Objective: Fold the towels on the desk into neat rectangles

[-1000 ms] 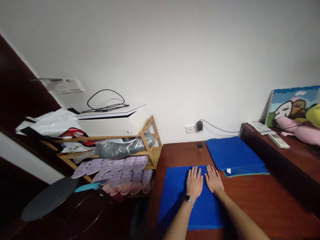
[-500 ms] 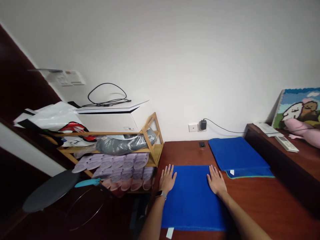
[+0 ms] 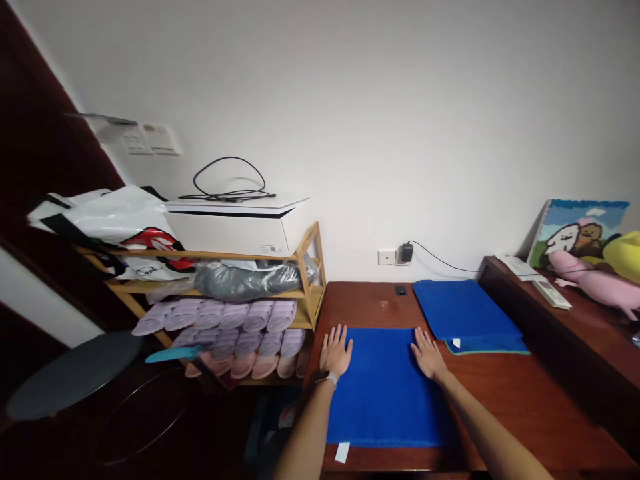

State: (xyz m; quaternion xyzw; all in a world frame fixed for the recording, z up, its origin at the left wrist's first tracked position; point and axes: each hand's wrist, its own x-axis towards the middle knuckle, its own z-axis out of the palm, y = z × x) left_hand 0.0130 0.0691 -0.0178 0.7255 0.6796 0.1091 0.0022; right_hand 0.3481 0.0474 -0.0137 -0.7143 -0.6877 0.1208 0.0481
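Observation:
A blue towel [image 3: 383,393] lies flat and squared on the reddish-brown desk [image 3: 367,303], a white tag poking out at its near left corner. My left hand [image 3: 336,351] rests flat on the towel's far left edge, fingers stretched out, a watch on the wrist. On the far right edge my right hand [image 3: 428,353] lies flat in the same way, palm down. Neither hand grips anything. Just right of it are folded blue towels [image 3: 465,310], stacked, with a white tag and a green-edged layer showing beneath.
A wooden rack [image 3: 313,267] on the left holds a white box [image 3: 230,233], a plastic-wrapped bundle and rows of slippers [image 3: 235,317]. On the raised right ledge lie a remote control [image 3: 551,293] and a pink plush toy [image 3: 590,277]. A black adapter [image 3: 407,252] is plugged into the wall.
The camera view has turned slightly, bringing a yellow object into sight on the right. Both hands remain flat on the towel's edges, with no clear movement over it.

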